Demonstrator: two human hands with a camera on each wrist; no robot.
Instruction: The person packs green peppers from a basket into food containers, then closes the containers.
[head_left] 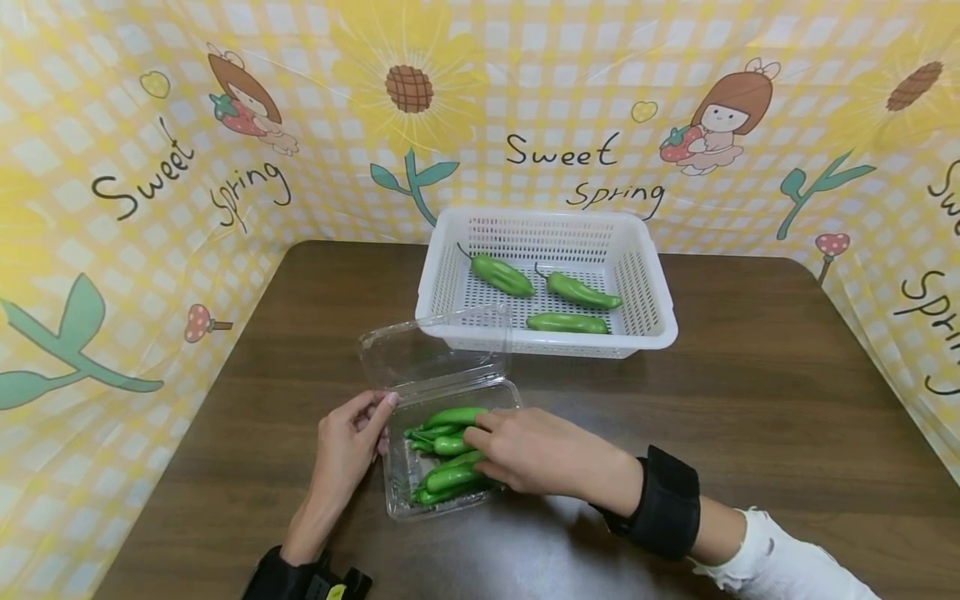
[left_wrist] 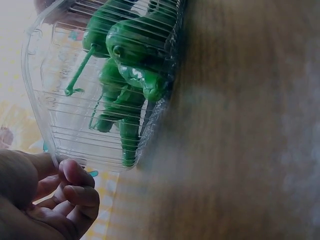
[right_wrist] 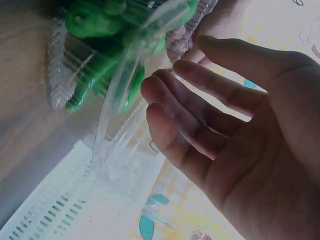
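Head cam: a clear clamshell [head_left: 442,442] sits on the table [head_left: 750,417] with its lid flipped open toward the white basket [head_left: 660,317] just behind it. The basket already has three peppers in it. Left hand [head_left: 348,446] rests on the clamshell's left rim, fingertips loosely curled against the edge, steadying it. Right hand [head_left: 536,450] lies over the pile of peppers [head_left: 450,475] inside, fingers reaching down among them; can't tell from here if it's got one pinched.

Left wrist cam: peppers [left_wrist: 130,65] seen through the ribbed wall of the clamshell [left_wrist: 55,100], left hand's fingers [left_wrist: 75,187] curled right beside its corner, touching or nearly so.

Right wrist cam: right hand [right_wrist: 235,130] has its fingers fairly straight and a bit spread, nothing in them, hovering just beside the peppers [right_wrist: 95,20].

So I'd say it's mid-unpacking, going for the next pepper. Next move needs a pinch on one pepper, then a lift over the lid to the basket.
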